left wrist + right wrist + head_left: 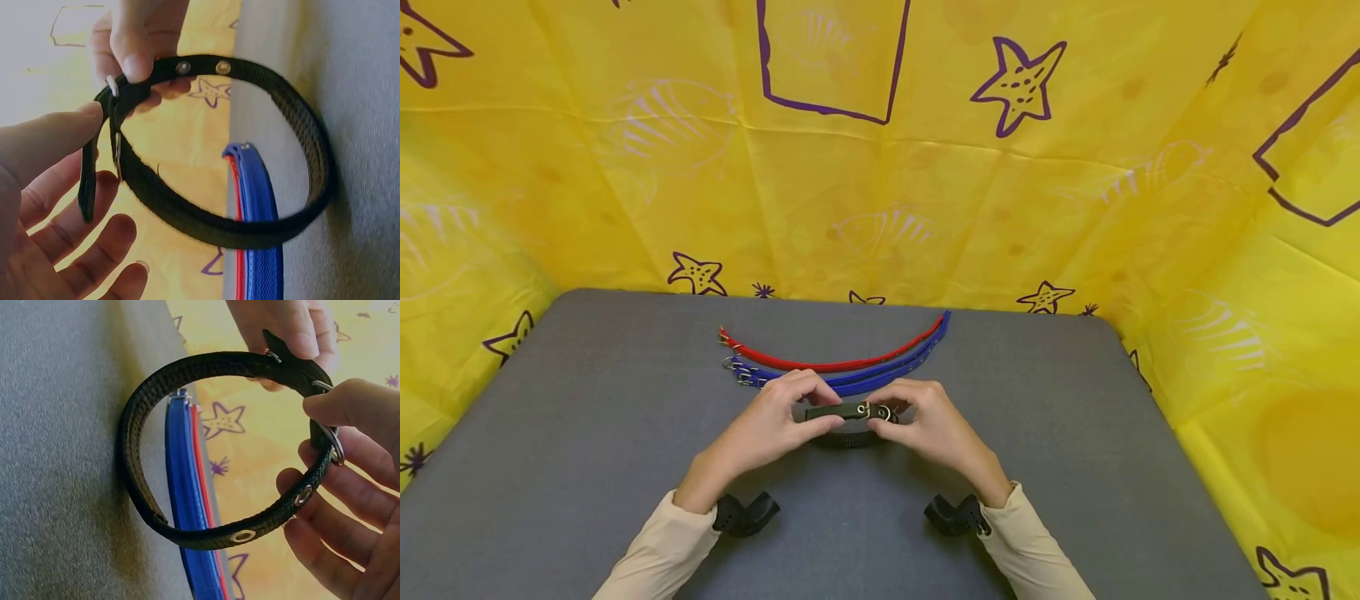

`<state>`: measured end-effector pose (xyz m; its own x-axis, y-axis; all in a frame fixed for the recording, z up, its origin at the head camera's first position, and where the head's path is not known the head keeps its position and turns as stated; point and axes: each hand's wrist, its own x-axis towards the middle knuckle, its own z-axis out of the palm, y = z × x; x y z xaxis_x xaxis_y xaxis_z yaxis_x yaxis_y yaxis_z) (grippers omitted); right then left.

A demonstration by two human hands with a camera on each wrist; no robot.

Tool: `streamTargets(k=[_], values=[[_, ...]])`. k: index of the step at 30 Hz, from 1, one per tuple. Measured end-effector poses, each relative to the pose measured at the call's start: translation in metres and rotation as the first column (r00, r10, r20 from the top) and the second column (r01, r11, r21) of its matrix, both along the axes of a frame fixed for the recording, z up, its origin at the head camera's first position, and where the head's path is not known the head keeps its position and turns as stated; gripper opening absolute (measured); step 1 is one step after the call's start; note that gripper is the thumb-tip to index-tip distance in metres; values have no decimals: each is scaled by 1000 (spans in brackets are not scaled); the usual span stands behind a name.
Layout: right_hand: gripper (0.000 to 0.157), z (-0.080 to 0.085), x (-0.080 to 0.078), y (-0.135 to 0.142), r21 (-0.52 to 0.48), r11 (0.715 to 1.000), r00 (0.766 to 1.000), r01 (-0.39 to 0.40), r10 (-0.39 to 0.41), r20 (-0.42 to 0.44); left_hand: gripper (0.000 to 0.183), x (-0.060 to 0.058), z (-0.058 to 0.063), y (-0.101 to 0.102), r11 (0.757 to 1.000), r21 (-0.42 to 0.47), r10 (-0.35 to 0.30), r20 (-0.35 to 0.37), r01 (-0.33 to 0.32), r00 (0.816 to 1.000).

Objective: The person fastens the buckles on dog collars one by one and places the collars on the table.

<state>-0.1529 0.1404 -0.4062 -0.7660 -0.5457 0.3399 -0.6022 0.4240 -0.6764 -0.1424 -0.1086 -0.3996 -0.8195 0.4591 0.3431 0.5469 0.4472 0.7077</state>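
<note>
A dark green pet collar is closed into a loop, held between both hands just above the table. My left hand pinches the strap near its tail end, thumb on the near side and fingers behind. My right hand pinches the collar by its metal buckle and D-ring. The strap's tail passes through the buckle, as the right wrist view shows. Metal eyelets dot the band. In both wrist views the loop's lower side hangs at or close to the tabletop.
Beyond the hands, a red collar and several blue collars lie side by side in a curve on the grey table, buckles to the left. A yellow cloth with sea drawings stands behind and at the sides.
</note>
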Motion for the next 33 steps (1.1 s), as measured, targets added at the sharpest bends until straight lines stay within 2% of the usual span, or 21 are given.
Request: streamTargets(k=[5, 11, 20, 27, 33], values=[[19, 1, -1, 2, 5, 1000, 999, 27, -27, 24, 19, -2, 0, -3, 1000, -18, 21, 1, -21, 1000], [19, 1, 1, 2, -8, 999, 999, 36, -36, 35, 17, -2, -1, 1, 1000, 22, 4, 10, -4, 1000], [27, 1, -4, 7, 10, 998, 990, 63, -64, 125, 27, -5, -9, -2, 997, -59, 47, 112, -41, 993], [32, 3, -4, 8, -7, 1000, 998, 13, -13, 55, 24, -9, -14, -1, 998, -56, 40, 184, -30, 982], [25, 2, -2, 6, -48, 999, 1000, 1, -1, 8, 21, -7, -15, 4, 998, -65, 10, 214, 4, 977]])
